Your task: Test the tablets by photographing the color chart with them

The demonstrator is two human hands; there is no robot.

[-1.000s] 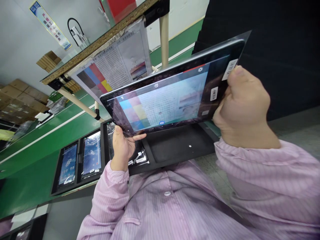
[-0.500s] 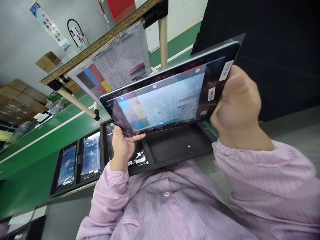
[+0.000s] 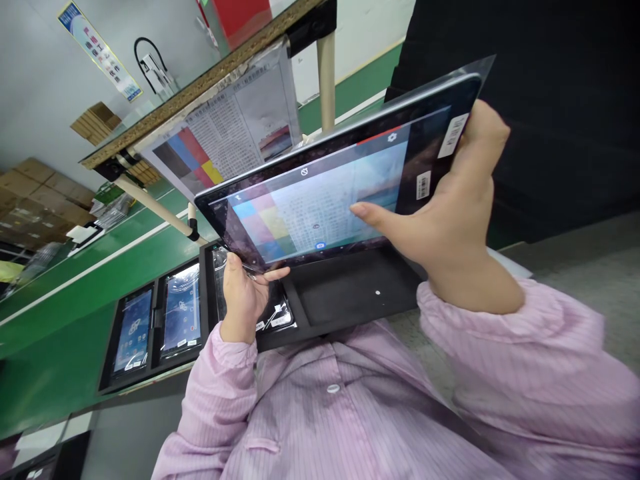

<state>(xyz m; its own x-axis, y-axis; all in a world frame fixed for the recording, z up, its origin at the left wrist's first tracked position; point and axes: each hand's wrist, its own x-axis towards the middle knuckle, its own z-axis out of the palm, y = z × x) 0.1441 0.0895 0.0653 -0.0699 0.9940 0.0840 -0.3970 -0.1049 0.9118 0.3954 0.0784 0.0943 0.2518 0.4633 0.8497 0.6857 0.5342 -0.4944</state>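
A large black tablet [image 3: 280, 207] is held up tilted in front of me, its camera screen showing a colour chart and text. My left hand [image 3: 243, 293] grips its lower left corner between thumb and fingers. At the right end, my right hand [image 3: 450, 207] holds the tablet's edge with the fingers behind it, and the thumb extends over the screen. Behind the tablet hangs a printed test chart [image 3: 240, 107] with colour blocks and rows of text. Below lies a black tray [image 3: 345, 313] with compartments; more tablets [image 3: 181, 310] lie in those on the left.
A wooden board edge [image 3: 210, 80] on a pipe frame [image 3: 326, 83] stands close beyond the tablet. Black cloth [image 3: 560, 133] hangs at the right. Cardboard boxes [image 3: 37, 200] are stacked at the far left, past a green floor [image 3: 80, 293].
My right thumb has swung from the tablet's right edge out over the screen. The tablet's right end has risen slightly; my left hand keeps its grip.
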